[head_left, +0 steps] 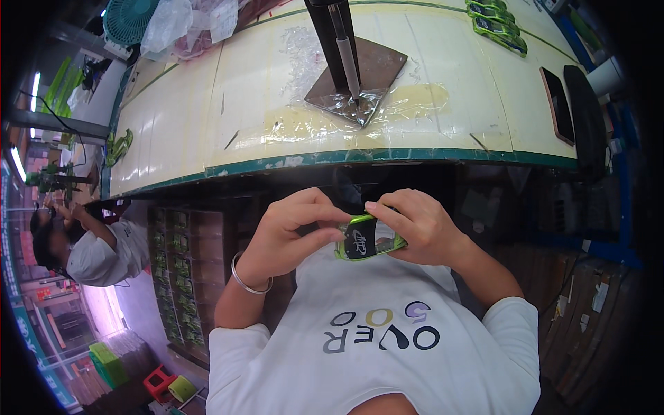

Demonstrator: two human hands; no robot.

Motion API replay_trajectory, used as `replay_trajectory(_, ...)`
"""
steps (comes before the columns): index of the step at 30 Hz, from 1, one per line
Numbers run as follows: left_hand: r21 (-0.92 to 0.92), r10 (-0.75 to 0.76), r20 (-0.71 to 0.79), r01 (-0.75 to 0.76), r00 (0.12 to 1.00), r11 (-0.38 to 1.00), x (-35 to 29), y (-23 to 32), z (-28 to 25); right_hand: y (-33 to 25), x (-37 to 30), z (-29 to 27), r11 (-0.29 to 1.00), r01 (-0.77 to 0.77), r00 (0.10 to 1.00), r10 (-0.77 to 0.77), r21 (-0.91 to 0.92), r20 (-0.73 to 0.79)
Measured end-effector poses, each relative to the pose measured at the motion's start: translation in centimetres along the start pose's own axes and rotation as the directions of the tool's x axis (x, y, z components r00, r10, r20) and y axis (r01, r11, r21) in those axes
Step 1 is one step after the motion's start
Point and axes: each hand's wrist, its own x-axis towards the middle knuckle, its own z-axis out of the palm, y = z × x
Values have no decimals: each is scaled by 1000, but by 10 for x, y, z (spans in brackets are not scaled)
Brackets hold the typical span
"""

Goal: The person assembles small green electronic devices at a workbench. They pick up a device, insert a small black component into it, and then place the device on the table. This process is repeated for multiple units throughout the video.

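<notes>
In front of my chest, just below the table edge, a green-rimmed plastic piece (365, 243) is held tilted between both hands. It has a black panel with pale lettering and a light, window-like part; its exact kind I cannot tell. My left hand (294, 232), with a bangle at the wrist, pinches its left end between thumb and fingertips. On the other side, my right hand (423, 228) grips the right end, thumb along the top edge. Some of its right side is hidden behind those fingers.
A black post with a pale rod (348, 66) stands on a brown square plate (387, 59) on the table. Similar green pieces (496, 28) and a phone (557, 104) lie right. Plastic bags (181, 28) lie far left. Beside me are a sectioned tray (206, 259) and another person (104, 252).
</notes>
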Motion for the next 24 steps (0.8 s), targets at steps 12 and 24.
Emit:
replay_trajectory(12,-750,-370,305,460,878,475,0,-19,14,3,1,-4,995,36,999,-34,-93,24)
replay_trajectory(24,-194,-248,-149,218,957,957,47,-53,-21,-2,-9,6,994,-97,995,96,42,6)
